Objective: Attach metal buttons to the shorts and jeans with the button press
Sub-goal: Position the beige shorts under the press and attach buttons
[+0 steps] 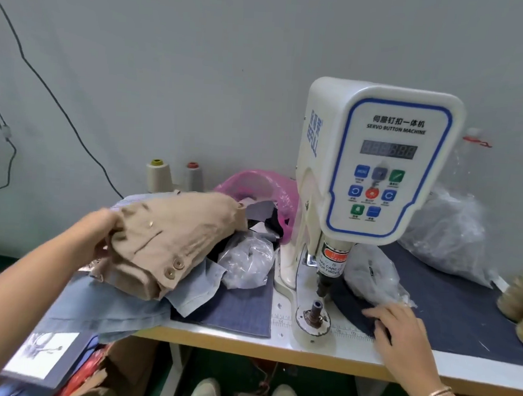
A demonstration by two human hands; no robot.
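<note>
The left hand (100,234) is motion-blurred, yet its fingers plainly curl into the bunched edge of a pair of khaki shorts (172,238), holding them up above a pile of light-blue jeans (106,310) at the left of the white work table (245,343); how the thumb lies cannot be made out. Two metal buttons (174,269) show on the shorts' lower edge, and a small rivet glints higher up. The right hand (395,324) lies flat, fingers spread and fairly straight, on a dark navy garment (354,307) just right of the servo button machine (375,162), whose lower die post (316,306) stands bare under the plunger. The machine's display digits are unreadable. A crumpled clear plastic bag (372,275) rests on the navy cloth behind the hand, its contents too vague to identify. Another clear bag (247,258) sits between shorts and machine, holding something dark. A pink plastic bag (264,188) behind holds fabric scraps. Two thread cones (175,177) stand at the wall; a cardboard box (115,372) under the table is cut off.
</note>
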